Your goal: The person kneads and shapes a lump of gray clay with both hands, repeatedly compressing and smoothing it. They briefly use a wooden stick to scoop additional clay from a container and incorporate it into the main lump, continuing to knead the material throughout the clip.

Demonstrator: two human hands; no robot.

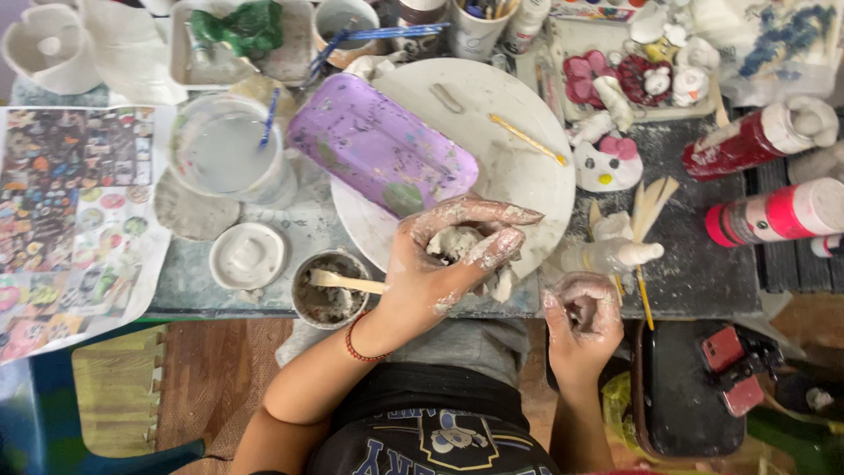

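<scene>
My left hand (444,264), smeared with wet grey clay, curls around a lump of clay (454,242) over the front edge of a round white board (527,176). A red cord bracelet sits on that wrist. My right hand (582,318), also clay-coated, is curled loosely at the table's edge; I see nothing in it. A purple oblong tray (374,145) lies tilted across the board's left side. On the board's right part rests a thin wooden stick (527,139).
A small cup of clay slip with a wooden spatula (330,288) stands left of my left hand. A water tub (224,154), a white lid (247,256), a picture sheet (70,211), red and pink bottles (774,211), a cat-face figure (608,163) and craft pots surround the board.
</scene>
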